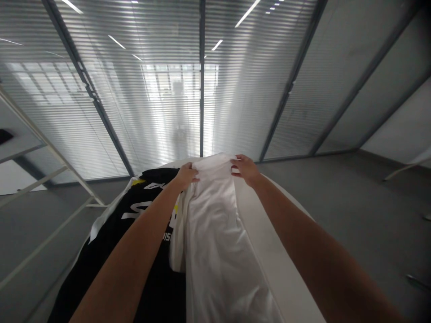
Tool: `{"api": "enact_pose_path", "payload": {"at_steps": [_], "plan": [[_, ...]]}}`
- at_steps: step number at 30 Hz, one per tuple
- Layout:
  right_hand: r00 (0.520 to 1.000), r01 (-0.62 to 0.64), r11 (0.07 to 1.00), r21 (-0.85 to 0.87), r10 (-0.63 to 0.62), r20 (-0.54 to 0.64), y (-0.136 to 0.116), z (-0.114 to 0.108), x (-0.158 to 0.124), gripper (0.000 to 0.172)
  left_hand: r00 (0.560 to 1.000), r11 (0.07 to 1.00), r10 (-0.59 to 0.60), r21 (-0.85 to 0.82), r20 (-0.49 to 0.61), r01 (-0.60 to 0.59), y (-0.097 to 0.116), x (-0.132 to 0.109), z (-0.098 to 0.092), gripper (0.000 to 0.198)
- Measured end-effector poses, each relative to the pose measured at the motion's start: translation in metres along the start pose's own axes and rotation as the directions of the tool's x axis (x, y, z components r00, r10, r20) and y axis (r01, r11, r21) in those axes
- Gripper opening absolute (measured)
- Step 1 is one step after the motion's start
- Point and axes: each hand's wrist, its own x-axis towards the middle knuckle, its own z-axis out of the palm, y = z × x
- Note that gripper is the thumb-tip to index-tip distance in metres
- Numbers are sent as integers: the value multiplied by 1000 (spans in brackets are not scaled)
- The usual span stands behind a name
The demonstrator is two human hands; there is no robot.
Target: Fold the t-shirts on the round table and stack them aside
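Note:
A long white garment (215, 215), smooth and slightly shiny, lies folded into a narrow strip with small creases, running from the far end of the white table (259, 224) towards me. My left hand (186, 176) grips the far left corner of this strip, fingers curled at its edge. On the opposite corner, my right hand (245, 169) has its fingertips closed on the right edge. Under and beside my left arm is a black garment (111, 251) with white lettering and yellow patches. Between it and the strip sits a folded off-white piece of cloth (178, 251).
A pale metal rack frame (50, 148) stands at the left. Beyond the table rises a glass partition with blinds (168, 107). Grey floor (357, 211) stretches to the right, where a pale curved leg (400, 170) shows near the wall.

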Motion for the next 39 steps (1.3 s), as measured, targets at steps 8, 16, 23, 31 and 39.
{"api": "enact_pose_path", "payload": {"at_steps": [8,16,23,31,39], "plan": [[961,239,892,384,-275,39,37,-7,-51,32,997,978,77,-196,10,-73,-19,-22,-4,37],[951,234,841,489,-303,66,53,3,-57,48,989,953,149,-267,0,-144,-24,-44,-9,28],[951,158,924,349,-238,197,61,3,-52,54,987,931,157,-328,-35,-160,-23,-54,-14,23],[953,163,869,467,-262,153,75,-3,-47,16,948,904,317,-308,19,-296,-40,-47,-19,20],[944,24,831,556,-203,262,93,2,-44,9,924,925,362,-171,121,-340,-64,-38,-33,23]]}}
